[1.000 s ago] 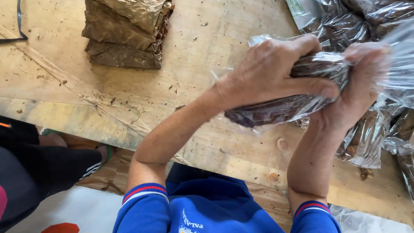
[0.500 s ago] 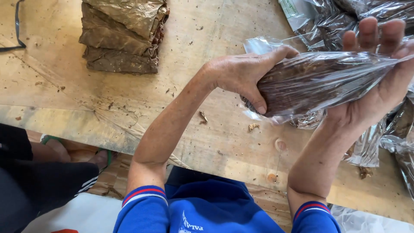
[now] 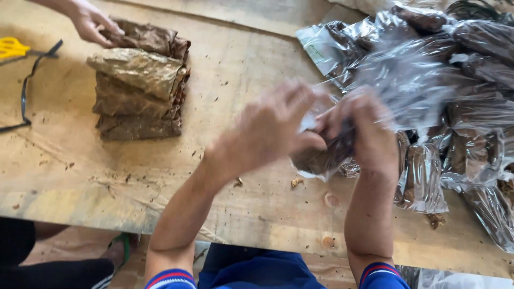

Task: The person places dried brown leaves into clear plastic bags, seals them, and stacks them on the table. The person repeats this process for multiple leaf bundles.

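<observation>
A clear plastic bag packed with dark brown dried leaves (image 3: 326, 155) is held just above the worn wooden counter (image 3: 251, 59), near its front edge. It is gripped from both sides: the left hand (image 3: 270, 128) is closed on the bag's left end, fingers curled over the top, and the right hand (image 3: 367, 131) is clenched on its right part, where loose clear film is gathered. Both hands are blurred, so the finger positions cannot be told exactly. To the right, a heap of similar filled clear bags (image 3: 455, 80) is spread over the counter. At the far left, a stack of folded brown dried leaves (image 3: 139, 96) lies on the counter, and its top rear is touched by another person's hand (image 3: 91, 21). Yellow-handled scissors (image 3: 13, 47) are seen at the left edge.
</observation>
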